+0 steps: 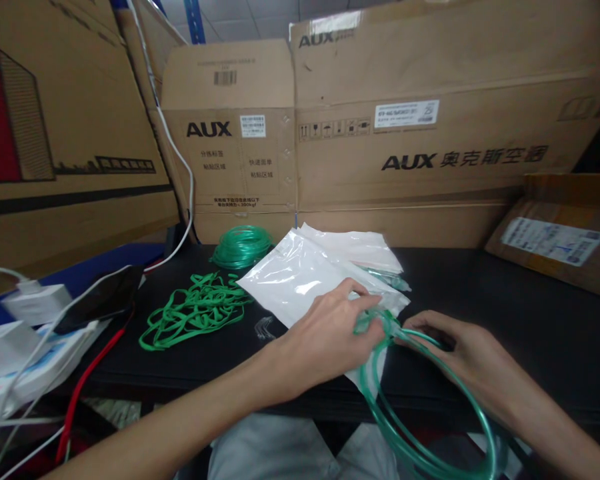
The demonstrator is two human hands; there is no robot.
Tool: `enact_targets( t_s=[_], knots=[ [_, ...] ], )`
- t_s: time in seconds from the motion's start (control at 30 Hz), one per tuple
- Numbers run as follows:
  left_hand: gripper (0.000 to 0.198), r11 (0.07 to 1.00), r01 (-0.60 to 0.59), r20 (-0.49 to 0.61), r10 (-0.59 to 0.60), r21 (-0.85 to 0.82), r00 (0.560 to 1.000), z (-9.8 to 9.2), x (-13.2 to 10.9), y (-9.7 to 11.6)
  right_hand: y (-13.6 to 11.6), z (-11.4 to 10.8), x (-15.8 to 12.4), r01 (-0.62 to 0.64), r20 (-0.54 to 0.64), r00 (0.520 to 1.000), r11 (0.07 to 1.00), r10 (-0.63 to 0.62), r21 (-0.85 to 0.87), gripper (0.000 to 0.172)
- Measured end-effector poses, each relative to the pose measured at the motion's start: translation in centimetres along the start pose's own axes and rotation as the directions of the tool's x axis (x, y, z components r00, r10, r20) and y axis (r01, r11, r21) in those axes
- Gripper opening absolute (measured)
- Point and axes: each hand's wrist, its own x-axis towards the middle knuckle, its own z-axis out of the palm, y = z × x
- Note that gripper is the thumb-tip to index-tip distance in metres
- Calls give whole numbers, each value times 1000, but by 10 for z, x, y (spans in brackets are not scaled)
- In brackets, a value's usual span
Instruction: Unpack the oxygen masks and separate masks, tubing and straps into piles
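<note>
My left hand (333,333) reaches in over the white pouches, its thumb and fingers closed on a translucent green plastic piece (390,325). Just to the right, my right hand (447,340) has its fingers closed on green tubing (473,400). Loops of this tubing hang below both hands, over the table's front edge. Beneath and behind my left hand lies a glossy white pouch (300,277). Another white pouch (363,247) is behind it, with some clear green plastic showing at its edge. The exact form of the held plastic piece is hidden by my fingers.
Green elastic straps (195,310) lie tangled at the left, near small clear pieces (265,328). Behind them sits a green tubing coil (243,245). A phone (103,297), a power strip (35,363) and cables occupy the left side. Cardboard boxes (340,150) wall the back.
</note>
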Motion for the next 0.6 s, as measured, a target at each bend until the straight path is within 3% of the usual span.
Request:
enact_targets(
  t_s=[0.2, 0.47, 0.6],
  knots=[
    [36, 943, -215, 36, 213, 256, 976, 6, 1, 12, -5, -1, -1, -12, -71, 997, 999, 9, -51, 34],
    [33, 886, -256, 19, 270, 386, 963, 1, -1, 8, -10, -2, -2, -7, -93, 996, 993, -4, -119, 35],
    [32, 910, -300, -7, 315, 286, 949, 0, -4, 8, -7, -6, -13, -5, -115, 993, 991, -11, -137, 36]
  ],
)
